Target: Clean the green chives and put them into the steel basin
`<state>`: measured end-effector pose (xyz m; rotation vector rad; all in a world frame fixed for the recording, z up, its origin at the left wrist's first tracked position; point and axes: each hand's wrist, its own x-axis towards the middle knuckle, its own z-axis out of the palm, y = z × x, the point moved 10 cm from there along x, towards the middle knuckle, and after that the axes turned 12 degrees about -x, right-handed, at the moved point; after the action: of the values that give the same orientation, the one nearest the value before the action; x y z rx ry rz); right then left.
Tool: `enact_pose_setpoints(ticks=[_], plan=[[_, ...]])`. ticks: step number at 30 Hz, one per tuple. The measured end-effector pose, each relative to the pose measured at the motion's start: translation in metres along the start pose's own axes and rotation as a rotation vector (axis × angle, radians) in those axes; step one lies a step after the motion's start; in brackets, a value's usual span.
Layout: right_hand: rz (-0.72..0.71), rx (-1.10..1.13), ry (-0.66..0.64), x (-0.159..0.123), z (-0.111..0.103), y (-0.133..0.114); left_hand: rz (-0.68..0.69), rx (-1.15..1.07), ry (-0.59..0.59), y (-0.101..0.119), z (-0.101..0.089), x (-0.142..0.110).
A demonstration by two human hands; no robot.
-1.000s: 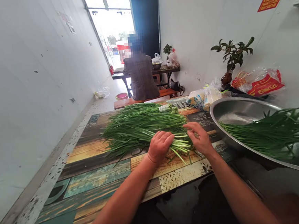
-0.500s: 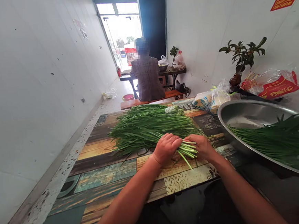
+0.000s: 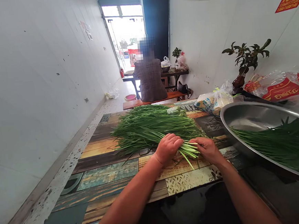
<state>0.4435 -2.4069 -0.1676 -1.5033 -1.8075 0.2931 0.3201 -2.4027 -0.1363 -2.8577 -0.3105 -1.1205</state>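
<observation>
My left hand [image 3: 169, 147] is closed around a bunch of garlic chives [image 3: 190, 150], just above the table. Their pale stem ends stick out to the right of the fist, and the green leaves trail back to the left. At those stem ends my right hand [image 3: 207, 150] is closed in a pinch; the fingertips are partly hidden. Behind both hands lies a large heap of garlic chives [image 3: 150, 124], leaves to the left. To the right, a steel basin [image 3: 253, 110] holds more chives [image 3: 276, 145].
Plastic bags [image 3: 216, 101], a potted plant [image 3: 246, 61] and a red package [image 3: 283, 89] stand behind the basin. Loose trimmings lie on the wood-patterned table [image 3: 107, 174]. Farther off, a person [image 3: 150, 79] sits on a bench [image 3: 175, 94], back turned.
My right hand has moved from beside the bunch, fingers apart, in to the stem ends and closed there. It has since shifted slightly right. My left hand keeps its hold; the view has turned left.
</observation>
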Motion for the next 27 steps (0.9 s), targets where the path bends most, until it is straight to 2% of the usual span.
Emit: enact_pose_setpoints(ticks=[6, 10, 14, 20, 27], plan=[[0.064, 0.022, 0.062, -0.006, -0.006, 0.012, -0.012, -0.004, -0.002, -0.002, 0.0, -0.001], [0.057, 0.026, 0.111, -0.009, -0.008, 0.014, -0.007, 0.0, 0.019, -0.001, -0.001, 0.0], [0.051, 0.014, 0.18, -0.01, -0.012, 0.013, -0.015, -0.006, 0.0, -0.001, 0.002, 0.0], [-0.003, -0.086, 0.202, -0.011, -0.013, 0.002, -0.012, -0.006, -0.018, 0.0, 0.004, 0.0], [-0.002, -0.149, 0.249, -0.009, -0.017, -0.003, -0.029, -0.01, -0.08, -0.002, 0.011, -0.002]])
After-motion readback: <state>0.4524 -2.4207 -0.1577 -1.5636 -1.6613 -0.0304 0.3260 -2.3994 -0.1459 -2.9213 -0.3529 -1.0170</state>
